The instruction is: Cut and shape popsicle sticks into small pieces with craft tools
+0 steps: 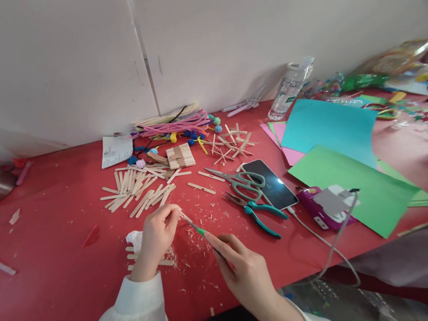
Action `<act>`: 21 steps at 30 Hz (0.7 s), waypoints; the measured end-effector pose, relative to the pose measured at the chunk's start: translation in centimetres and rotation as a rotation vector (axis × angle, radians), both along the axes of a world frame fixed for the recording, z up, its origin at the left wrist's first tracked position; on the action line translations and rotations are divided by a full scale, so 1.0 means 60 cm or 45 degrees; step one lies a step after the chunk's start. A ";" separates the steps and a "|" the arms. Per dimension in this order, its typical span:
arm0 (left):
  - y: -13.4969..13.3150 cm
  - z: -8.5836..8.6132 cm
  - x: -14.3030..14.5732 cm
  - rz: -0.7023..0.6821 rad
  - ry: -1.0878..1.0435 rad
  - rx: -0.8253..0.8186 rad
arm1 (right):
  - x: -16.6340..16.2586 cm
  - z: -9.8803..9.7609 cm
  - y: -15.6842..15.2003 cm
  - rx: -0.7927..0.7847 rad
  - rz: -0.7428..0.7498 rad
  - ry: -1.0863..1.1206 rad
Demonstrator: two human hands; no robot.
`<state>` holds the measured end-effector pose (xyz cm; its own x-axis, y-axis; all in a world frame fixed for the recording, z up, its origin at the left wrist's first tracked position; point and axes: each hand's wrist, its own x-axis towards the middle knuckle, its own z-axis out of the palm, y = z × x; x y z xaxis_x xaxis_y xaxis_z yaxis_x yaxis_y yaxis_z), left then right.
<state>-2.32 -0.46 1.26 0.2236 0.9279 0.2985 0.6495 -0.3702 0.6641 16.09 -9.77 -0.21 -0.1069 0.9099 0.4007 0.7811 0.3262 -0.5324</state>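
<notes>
My left hand (159, 234) is closed in a pinch on a small wooden craft stick (182, 214), most of it hidden by the fingers. In my right hand (246, 270) is a craft knife (200, 230) with a green part near its narrow metal blade. The blade points up and left and meets the stick's end, though the exact contact is too small to make out. Pale wood shavings (178, 258) lie scattered beneath both hands. Partly behind my left wrist are several craft sticks (167, 263) and a crumpled white tissue (134, 239).
Loose craft sticks (133, 185) lie beyond my left hand. Scissors (243, 180), teal-handled pliers (259, 215) and a cabled phone (271, 184) sit to the right. Coloured paper (355, 188), a purple device (318, 209) and a leaning bottle (287, 91) are farther right. A white partition (240, 34) closes the back.
</notes>
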 end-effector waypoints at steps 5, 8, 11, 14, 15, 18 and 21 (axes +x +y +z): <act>0.000 0.001 -0.001 0.008 0.002 -0.035 | -0.007 -0.007 -0.004 0.077 -0.036 -0.088; 0.000 0.000 -0.001 0.013 -0.003 -0.043 | -0.005 -0.006 -0.002 -0.021 -0.017 0.054; 0.000 -0.001 -0.001 0.015 -0.013 -0.038 | -0.001 -0.002 0.001 -0.245 0.009 0.317; 0.000 -0.001 -0.001 0.022 -0.014 -0.029 | -0.001 -0.004 0.001 -0.327 0.015 0.412; 0.000 -0.001 0.000 0.025 -0.014 -0.024 | -0.004 -0.006 0.000 -0.293 0.011 0.376; 0.000 0.001 0.001 0.029 -0.008 -0.018 | -0.013 -0.014 -0.006 -0.068 -0.033 0.131; -0.001 0.002 0.002 0.032 0.006 -0.024 | -0.019 -0.018 -0.010 0.065 -0.073 -0.031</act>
<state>-2.22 -0.51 1.40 0.2014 0.9387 0.2798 0.6616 -0.3410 0.6679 14.96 -10.37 -1.31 -0.0652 0.8934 0.4445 0.8121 0.3064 -0.4967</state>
